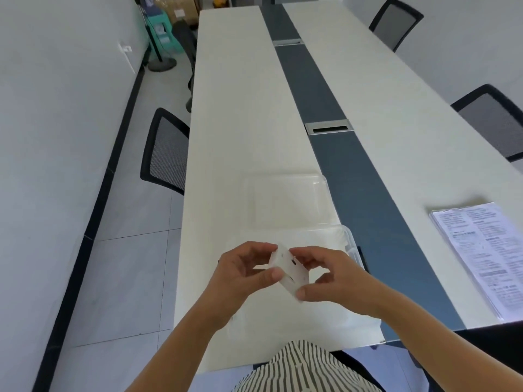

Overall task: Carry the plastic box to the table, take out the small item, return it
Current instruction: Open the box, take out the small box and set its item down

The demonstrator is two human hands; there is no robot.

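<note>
Head view: left hand (240, 271) and right hand (331, 278) pinch a small white plastic item (287, 268) above the clear plastic box (349, 241), lid (283, 199) at twelve o'clock; returning it likely comes next.

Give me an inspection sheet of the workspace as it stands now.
Surface: white table with dark centre strip.
Job's things: plastic box open on table, lid lying beyond it; small item held above box.
Clutter: papers at right.
Grippers: left hand and right hand both grip the small item with fingers.
Cables: nothing seen.
Surroundings: chairs both sides, boxes at far end.
</note>
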